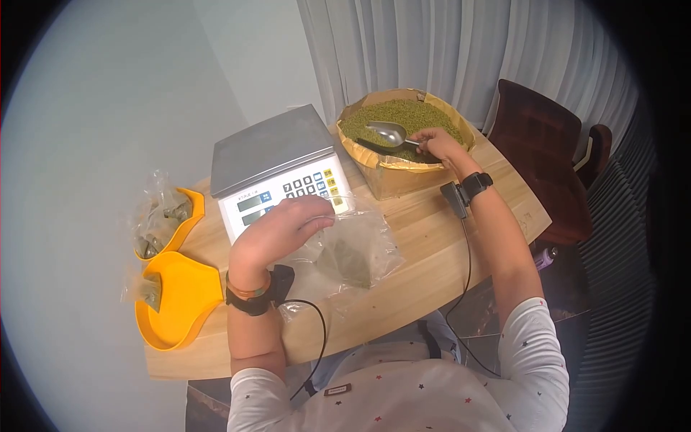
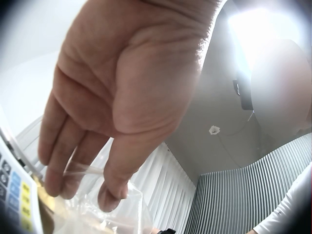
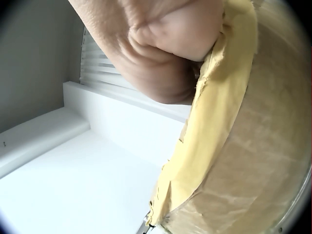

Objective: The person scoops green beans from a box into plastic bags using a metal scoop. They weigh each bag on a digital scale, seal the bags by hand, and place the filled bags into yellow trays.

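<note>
A person's left hand [image 1: 286,225] pinches the edge of a clear plastic bag [image 1: 347,258], greenish inside, just in front of a white scale [image 1: 277,147]; the right hand [image 1: 440,146] grips the handle of a metal scoop [image 1: 386,132] above green grains [image 1: 399,111] in a yellow-edged cardboard box [image 1: 392,180]; box and scale stand on a wooden surface [image 1: 432,223]; to the left, two yellow trays [image 1: 186,309] hold partly filled clear bags [image 1: 151,291].

Free gap over table [image 1: 432,237] between plastic bag [image 1: 345,263], left, and black cable [image 1: 470,255], right; box [image 1: 396,181] across far end.
</note>
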`<move>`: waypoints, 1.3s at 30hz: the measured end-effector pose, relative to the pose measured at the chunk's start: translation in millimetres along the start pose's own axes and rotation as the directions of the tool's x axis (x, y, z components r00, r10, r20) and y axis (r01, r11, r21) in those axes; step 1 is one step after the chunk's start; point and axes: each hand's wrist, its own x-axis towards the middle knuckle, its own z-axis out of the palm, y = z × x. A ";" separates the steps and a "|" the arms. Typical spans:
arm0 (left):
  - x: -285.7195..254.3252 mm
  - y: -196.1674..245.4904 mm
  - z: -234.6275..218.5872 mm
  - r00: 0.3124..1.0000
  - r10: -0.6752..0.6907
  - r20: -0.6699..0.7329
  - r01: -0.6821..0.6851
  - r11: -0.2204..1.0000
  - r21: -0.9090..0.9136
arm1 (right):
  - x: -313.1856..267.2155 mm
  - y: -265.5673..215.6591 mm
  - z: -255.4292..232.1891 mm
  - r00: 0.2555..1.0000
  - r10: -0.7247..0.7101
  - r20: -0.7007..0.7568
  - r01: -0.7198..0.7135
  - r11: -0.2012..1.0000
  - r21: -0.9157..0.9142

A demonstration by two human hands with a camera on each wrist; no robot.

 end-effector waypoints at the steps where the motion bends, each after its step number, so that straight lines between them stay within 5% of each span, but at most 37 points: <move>1: -0.1 -1.3 1.0 1.000 -0.003 -0.006 0.003 1.000 -0.004 | -0.7 -0.6 -0.6 0.999 0.013 -0.035 -0.013 1.000 -0.001; 14: 1.0 4.0 -3.4 0.999 0.054 -0.007 -0.054 0.999 0.005 | -11.4 -9.4 3.4 0.990 -0.101 -0.101 0.106 0.993 0.045; 21: -0.2 -1.3 -0.6 1.000 0.016 -0.011 -0.016 1.000 -0.011 | -50.8 -54.8 -15.3 0.966 -0.227 0.128 0.219 0.973 0.071; 27: 0.9 0.1 -1.4 0.999 0.038 -0.012 -0.038 0.999 -0.005 | -94.4 -101.9 -24.0 0.870 -0.306 0.388 0.346 0.937 -0.037; 39: -0.5 1.0 -3.1 1.000 0.029 0.012 -0.029 0.999 0.021 | -149.8 -155.3 9.5 0.670 -0.488 0.559 0.734 0.547 -0.402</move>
